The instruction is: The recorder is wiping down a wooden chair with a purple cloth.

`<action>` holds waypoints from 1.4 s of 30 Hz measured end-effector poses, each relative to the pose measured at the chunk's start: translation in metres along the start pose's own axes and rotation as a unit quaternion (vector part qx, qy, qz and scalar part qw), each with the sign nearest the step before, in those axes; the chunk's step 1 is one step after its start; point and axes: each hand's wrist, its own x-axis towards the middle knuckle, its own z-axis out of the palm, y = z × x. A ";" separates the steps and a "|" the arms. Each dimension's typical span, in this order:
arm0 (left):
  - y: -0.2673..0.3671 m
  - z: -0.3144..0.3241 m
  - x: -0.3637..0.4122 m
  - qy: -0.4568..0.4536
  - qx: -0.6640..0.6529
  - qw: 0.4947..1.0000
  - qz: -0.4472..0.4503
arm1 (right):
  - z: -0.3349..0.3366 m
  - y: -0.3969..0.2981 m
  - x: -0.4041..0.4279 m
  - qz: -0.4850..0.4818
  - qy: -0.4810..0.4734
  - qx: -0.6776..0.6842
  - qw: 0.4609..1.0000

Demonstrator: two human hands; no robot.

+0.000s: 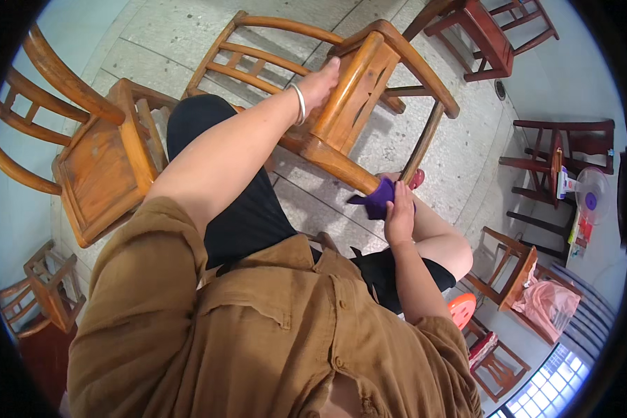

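Note:
A light-brown wooden chair lies tipped over in front of me, its slatted back to the left and its legs to the right. My left hand, with a pale bangle at the wrist, holds the chair at the seat frame; some of its fingers are hidden behind the wood. A purple cloth is wrapped around the end of a chair leg. My right hand grips this cloth against the leg, fingers pointing away from me.
Another wooden chair stands close on the left. Darker chairs are at the upper right and along the right wall. A small fan, a pink bag and an orange-red plastic stool are also on the right.

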 end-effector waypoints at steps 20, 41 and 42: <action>0.087 0.010 0.015 -0.081 -0.385 0.909 0.136 | 0.011 -0.153 0.133 0.082 0.074 0.520 0.847; 0.085 0.001 -0.009 -0.040 -0.339 0.926 0.162 | 0.006 -0.195 0.114 -0.121 -0.049 0.027 0.991; 0.085 0.003 -0.006 -0.048 -0.335 0.927 0.161 | 0.010 -0.197 0.125 -0.065 -0.057 0.064 0.994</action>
